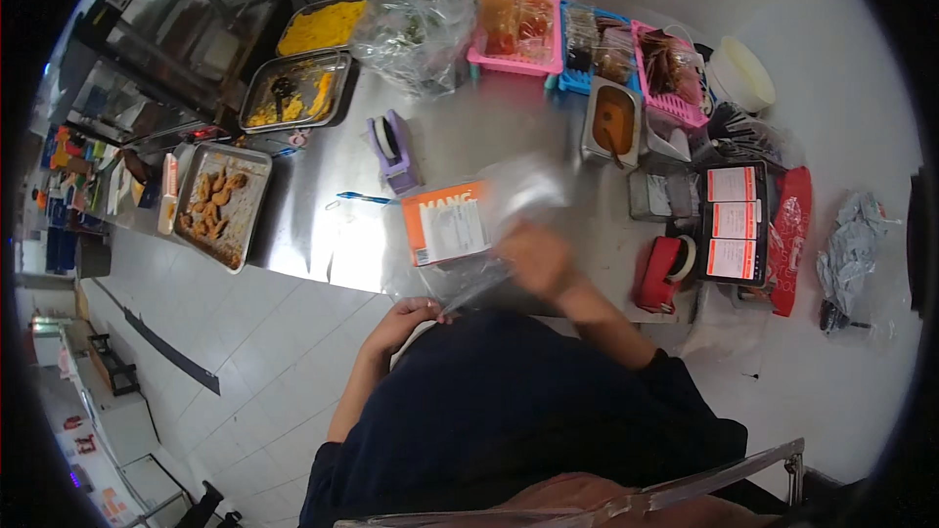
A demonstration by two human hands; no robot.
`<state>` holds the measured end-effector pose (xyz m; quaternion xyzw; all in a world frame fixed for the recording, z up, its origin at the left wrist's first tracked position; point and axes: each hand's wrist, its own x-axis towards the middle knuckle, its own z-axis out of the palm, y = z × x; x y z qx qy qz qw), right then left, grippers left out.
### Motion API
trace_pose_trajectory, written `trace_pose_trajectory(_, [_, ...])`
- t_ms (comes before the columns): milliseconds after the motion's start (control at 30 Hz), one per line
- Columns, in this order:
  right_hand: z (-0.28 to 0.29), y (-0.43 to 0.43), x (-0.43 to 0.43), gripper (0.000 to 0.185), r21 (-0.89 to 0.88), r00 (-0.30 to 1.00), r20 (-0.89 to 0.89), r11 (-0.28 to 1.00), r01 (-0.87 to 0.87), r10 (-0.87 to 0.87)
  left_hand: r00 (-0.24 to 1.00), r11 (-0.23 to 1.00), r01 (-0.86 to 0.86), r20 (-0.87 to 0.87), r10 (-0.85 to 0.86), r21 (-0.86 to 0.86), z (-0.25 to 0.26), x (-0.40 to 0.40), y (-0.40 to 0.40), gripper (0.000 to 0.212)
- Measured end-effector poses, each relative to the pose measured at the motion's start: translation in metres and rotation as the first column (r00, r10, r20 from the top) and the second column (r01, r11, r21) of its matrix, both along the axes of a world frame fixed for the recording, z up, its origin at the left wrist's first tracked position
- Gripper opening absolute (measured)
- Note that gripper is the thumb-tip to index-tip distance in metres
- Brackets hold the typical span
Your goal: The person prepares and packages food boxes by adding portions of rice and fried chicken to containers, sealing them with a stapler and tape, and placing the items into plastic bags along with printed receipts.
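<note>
An orange box (412, 216) with a printed white slip on top lies near the front edge of the steel table. Clear plastic bag film (469, 280) stretches between my two hands, close to the box. At the table edge, my left hand (411, 319) pinches a lower corner of the plastic. Right of the box, my right hand (539, 257) is curled on the bag, blurred by motion, so its fingertips are not clear. More blurred plastic (528, 187) rises beyond it. Whether the box is inside the bag or under it, I cannot tell.
A purple tape dispenser (394, 154) and a blue pen (367, 197) are left of the box. Fried chicken pieces fill part of a metal tray (246, 231). Rightward stand a sauce pan (593, 139), a red tape dispenser (655, 275) and a tablet (733, 275). Sachet baskets (513, 67) line the back.
</note>
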<state>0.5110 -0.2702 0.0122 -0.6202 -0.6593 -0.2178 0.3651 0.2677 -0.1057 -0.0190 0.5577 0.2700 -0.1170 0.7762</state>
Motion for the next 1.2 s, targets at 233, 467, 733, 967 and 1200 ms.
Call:
trace_pose_trajectory(233, [-0.029, 0.021, -0.05, 0.033, -0.933, 0.908, -0.294, 0.298, -0.204, -0.299, 0.949, 0.824, 0.3, -0.067, -0.307, 0.481, 0.051, 0.002, 0.018, 0.033])
trace_pose_trajectory(467, [0.008, -0.011, -0.001, 0.03, -0.337, 0.698, -0.423, 0.815, 0.47, -0.578, 0.974, 0.012, -0.222, 0.221, 0.057, 0.975, 0.054, 0.03, 0.033, 0.05])
trace_pose_trajectory(733, [0.024, 0.024, 0.072, 0.017, 0.164, -0.226, -0.953, 0.97, 0.177, 0.202, 0.72, 0.869, -0.49, 0.529, 0.448, -0.069, 0.096, 0.07, 0.084, 0.021])
trace_pose_trajectory(967, [0.163, -0.007, 0.052, 0.017, 0.311, -0.155, -0.943, 0.944, -0.108, 0.293, 0.468, 0.95, -0.241, 0.834, 0.292, -0.198, 0.2, 0.039, 0.035, 0.044])
trace_pose_trajectory(1200, [0.194, 0.032, 0.008, 0.023, -0.054, 0.168, -0.985, 0.897, -0.439, 0.023, 0.561, 0.839, -0.204, 0.762, -0.323, 0.505, 0.223, 0.059, 0.017, 0.061])
